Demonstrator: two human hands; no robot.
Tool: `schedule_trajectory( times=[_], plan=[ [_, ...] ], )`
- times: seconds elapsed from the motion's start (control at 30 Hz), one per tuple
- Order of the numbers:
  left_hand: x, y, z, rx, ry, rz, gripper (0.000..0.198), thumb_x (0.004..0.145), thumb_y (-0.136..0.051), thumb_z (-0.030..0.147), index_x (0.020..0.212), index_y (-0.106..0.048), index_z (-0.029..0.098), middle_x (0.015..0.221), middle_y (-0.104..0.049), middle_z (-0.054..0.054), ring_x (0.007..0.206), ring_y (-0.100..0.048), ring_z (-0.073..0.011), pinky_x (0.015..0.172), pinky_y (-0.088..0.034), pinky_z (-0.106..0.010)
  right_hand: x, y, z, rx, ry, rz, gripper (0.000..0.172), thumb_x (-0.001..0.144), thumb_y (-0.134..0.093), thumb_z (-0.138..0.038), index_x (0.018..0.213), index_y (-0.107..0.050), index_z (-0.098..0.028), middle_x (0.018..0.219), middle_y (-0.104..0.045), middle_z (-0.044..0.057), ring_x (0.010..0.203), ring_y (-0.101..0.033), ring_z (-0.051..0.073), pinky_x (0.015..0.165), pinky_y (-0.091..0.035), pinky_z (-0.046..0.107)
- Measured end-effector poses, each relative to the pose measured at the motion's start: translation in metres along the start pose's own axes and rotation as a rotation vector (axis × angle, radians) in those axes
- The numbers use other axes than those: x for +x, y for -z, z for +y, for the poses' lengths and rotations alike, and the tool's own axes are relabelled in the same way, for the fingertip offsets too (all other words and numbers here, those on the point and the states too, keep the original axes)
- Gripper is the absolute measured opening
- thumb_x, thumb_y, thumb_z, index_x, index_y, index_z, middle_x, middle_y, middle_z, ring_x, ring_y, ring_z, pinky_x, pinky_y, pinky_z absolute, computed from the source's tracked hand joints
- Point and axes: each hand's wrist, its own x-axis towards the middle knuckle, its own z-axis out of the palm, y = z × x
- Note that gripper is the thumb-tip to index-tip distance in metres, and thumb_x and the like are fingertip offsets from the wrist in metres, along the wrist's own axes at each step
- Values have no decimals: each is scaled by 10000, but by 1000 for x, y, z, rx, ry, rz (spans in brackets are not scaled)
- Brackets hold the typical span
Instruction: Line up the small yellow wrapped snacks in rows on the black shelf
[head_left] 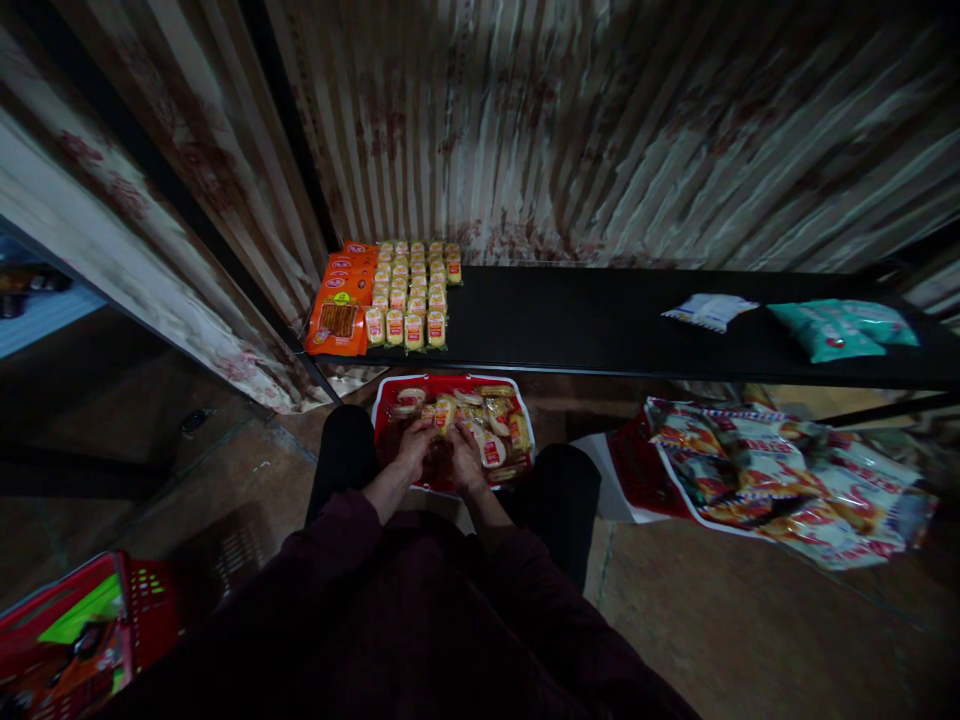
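Between my knees stands a red basket (381,432) with a white rim, holding several wrapped snack cakes (491,450). Over it, one yellow wrapped snack cake (445,413) is pinched between the fingertips of both hands. My left hand (415,448) grips its left side, and my right hand (466,458) is closed at its lower right. In front, rows of similar yellow wrapped cakes (406,290) stand on a black shelf (555,320). Beside these rows, at the shelf's left end, lie overlapping orange snack packets (341,300).
Toward the shelf's right lie a white packet (709,311) and teal packets (832,330). A red container (637,470) on the floor at right overflows with snack bags (772,455). Another red basket (146,600) is at lower left. A pleated curtain (525,130) hangs behind the shelf.
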Motion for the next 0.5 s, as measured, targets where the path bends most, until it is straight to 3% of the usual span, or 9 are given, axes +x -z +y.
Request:
schedule_trajectory(
  times=[0.23, 0.5],
  plan=[
    [-3, -5, -7, 59, -154, 42, 215, 650, -681, 171, 823, -556, 203, 722, -620, 24, 602, -563, -98, 601, -447, -213, -2, -4, 0, 53, -96, 91, 415, 658, -643, -421, 1033, -626, -245, 818, -710, -14, 718, -653, 155, 657, -512, 265],
    [-6, -6, 0, 155, -200, 77, 70, 696, -661, 185, 717, -595, 197, 706, -611, 16, 678, -559, -110, 678, -434, -211, -7, -11, -12, -29, 39, 109, 350, 667, -652, -401, 971, -597, -238, 895, -703, 8, 850, -644, 172, 762, -492, 285]
  ],
)
